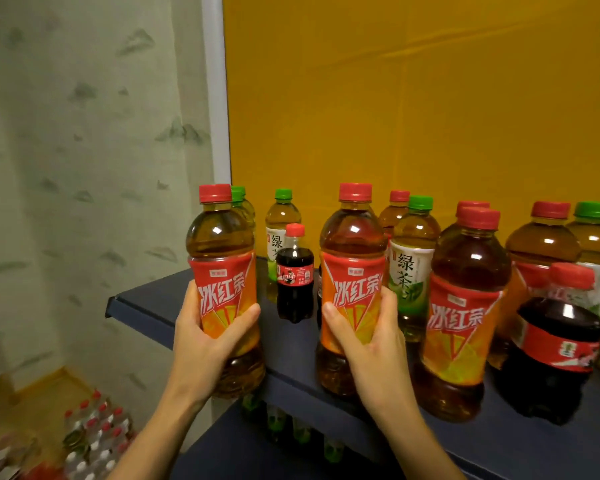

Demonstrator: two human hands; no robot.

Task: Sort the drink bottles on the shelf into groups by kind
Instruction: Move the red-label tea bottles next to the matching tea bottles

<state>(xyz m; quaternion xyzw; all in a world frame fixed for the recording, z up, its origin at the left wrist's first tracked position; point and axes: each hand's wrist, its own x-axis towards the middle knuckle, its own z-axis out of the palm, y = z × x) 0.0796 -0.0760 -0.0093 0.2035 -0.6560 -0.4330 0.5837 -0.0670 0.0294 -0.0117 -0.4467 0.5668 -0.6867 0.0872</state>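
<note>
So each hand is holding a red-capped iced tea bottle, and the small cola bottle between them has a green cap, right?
Not quite. The head view shows the small cola bottle has a red cap, not green. The rest holds: the left hand and right hand each grip a red-capped iced tea bottle.

I see a pale curtain point(84, 168) with grey mountain prints on the left. A yellow backdrop point(413, 98) fills the far wall, dimly lit. Yellow floor point(39, 393) shows lower left.
</note>
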